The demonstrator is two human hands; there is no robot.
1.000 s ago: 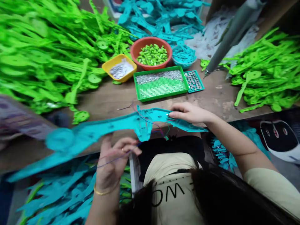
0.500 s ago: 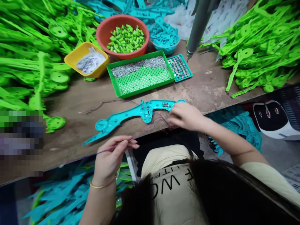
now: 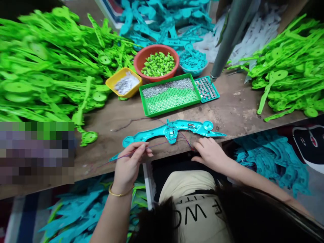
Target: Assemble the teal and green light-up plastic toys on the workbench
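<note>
A bow-shaped turquoise plastic piece (image 3: 151, 133) lies on the wooden bench, hollow side up, with small metal contacts inside. Thin red and blue wires (image 3: 187, 142) cross its middle and loop down in front of it. My left hand (image 3: 131, 162) pinches some of these wires between thumb and fingers, in front of the piece's left end. At the bench's front edge, my right hand (image 3: 211, 154) has its thumb apart from its fingers. Its fingertips are beside a small dark wire end, and no firm grip on it shows.
A green perforated tray (image 3: 172, 107) of screws stands behind the piece, beside a small tray (image 3: 216, 93) of round metal parts. Behind are a yellow bin (image 3: 131, 92), a red bowl (image 3: 157, 78) and a grey pole (image 3: 225, 44). Green parts (image 3: 37, 67) pile up at both sides.
My right hand has come off the piece's right end and down to the bench edge, its thumb now apart. My left hand keeps its pinch on the wires. The view has shifted.
</note>
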